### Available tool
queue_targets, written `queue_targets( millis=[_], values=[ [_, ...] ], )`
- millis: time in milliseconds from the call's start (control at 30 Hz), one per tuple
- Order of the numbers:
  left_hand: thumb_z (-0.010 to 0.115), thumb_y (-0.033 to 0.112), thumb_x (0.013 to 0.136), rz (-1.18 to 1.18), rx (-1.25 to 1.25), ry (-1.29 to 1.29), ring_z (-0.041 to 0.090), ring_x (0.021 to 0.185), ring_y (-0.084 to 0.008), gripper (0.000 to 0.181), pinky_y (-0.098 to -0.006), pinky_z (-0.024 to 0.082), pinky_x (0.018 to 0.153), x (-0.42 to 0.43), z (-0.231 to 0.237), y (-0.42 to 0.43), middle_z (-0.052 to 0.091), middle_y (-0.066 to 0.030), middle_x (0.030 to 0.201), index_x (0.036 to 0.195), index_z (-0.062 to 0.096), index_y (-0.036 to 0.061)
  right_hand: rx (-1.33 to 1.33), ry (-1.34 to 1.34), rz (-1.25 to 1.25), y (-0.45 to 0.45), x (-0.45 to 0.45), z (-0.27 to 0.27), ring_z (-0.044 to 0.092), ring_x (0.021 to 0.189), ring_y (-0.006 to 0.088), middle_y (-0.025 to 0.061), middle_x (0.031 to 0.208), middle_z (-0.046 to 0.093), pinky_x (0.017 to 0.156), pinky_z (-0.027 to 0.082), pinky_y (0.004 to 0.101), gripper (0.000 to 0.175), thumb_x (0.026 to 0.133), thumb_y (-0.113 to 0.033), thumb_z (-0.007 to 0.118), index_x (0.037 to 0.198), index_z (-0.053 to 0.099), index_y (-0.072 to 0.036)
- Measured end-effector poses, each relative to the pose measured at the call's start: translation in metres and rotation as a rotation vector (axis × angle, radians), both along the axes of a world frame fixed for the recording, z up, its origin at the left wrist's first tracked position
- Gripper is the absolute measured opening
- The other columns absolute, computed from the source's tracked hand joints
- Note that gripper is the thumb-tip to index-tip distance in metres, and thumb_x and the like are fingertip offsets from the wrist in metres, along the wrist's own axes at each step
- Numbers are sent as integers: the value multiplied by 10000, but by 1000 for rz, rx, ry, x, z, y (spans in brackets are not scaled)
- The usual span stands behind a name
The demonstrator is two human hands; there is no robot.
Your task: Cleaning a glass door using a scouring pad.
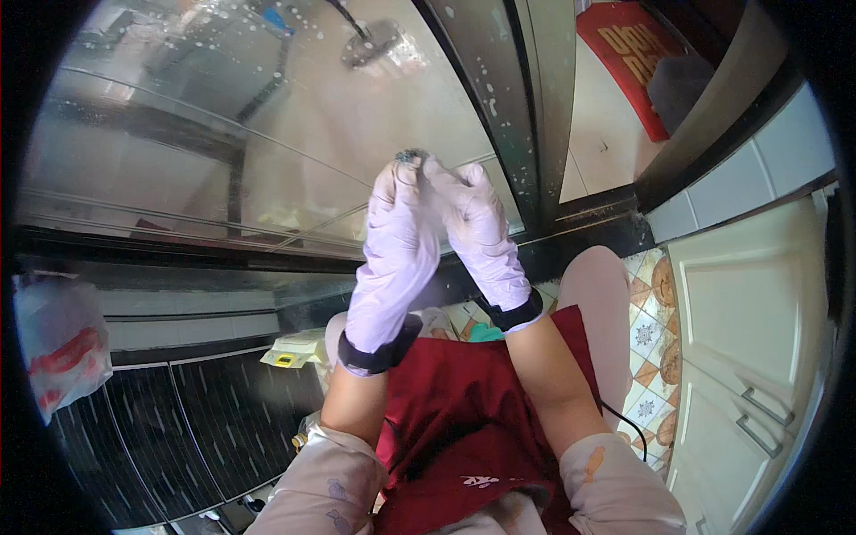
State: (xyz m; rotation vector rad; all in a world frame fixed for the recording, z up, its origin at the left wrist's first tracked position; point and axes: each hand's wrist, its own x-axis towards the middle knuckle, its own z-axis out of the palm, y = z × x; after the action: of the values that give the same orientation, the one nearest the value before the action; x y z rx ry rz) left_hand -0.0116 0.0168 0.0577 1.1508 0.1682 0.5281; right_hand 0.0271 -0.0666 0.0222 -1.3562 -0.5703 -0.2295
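Note:
My left hand (401, 241), in a pale lilac glove with a black band at the wrist, pinches a small grey wire scouring pad (410, 156) at its fingertips. My right hand (478, 224), gloved and banded the same way, grips the pad's right edge with bent fingers. Most of the pad is hidden behind the fingers. Both hands are raised in front of a glass door panel (321, 140), which carries whitish spots and reflections. Whether the pad touches the glass, I cannot tell. Whitish spots also mark the dark metal door frame (491, 100) to the right.
Beyond the doorway lies a red doormat (618, 40) bearing writing, with a grey object (679, 90) on it. Cream cabinet doors (735, 301) stand at right, over patterned floor tiles (645, 334). At left are a plastic bag (63, 341) and black-striped cabinet fronts (187, 428).

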Motion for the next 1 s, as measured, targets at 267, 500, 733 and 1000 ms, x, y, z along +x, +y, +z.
queue_targets(
  millis=[267,500,733,1000],
  values=[
    [474,157,975,99,526,258,530,943,-105,184,-248,409,867,-22,-70,24,599,-34,1015,1091,549,35,240,299,111,27,-14,-69,565,659,159,64,790,555,576,453,268,184,881,-109,610,1055,667,-118],
    [511,186,962,55,119,2,543,984,-115,242,-272,419,883,-11,20,9,589,-44,1111,1149,536,34,-81,-61,-37,7,3,21,550,650,125,30,762,542,546,436,260,110,891,-127,609,951,658,-50],
    [458,117,962,190,1156,177,530,1051,-160,259,-301,406,928,-31,-50,34,594,-79,1101,1193,522,18,824,1121,476,22,-14,-25,515,662,82,31,761,512,543,428,194,155,905,-140,603,879,603,13],
    [448,168,981,145,789,90,557,975,-158,263,-282,440,854,-11,10,-2,586,-74,1095,1189,515,21,277,273,126,12,4,-13,542,643,125,40,750,518,535,428,235,123,899,-84,587,982,655,-24]
  ],
)
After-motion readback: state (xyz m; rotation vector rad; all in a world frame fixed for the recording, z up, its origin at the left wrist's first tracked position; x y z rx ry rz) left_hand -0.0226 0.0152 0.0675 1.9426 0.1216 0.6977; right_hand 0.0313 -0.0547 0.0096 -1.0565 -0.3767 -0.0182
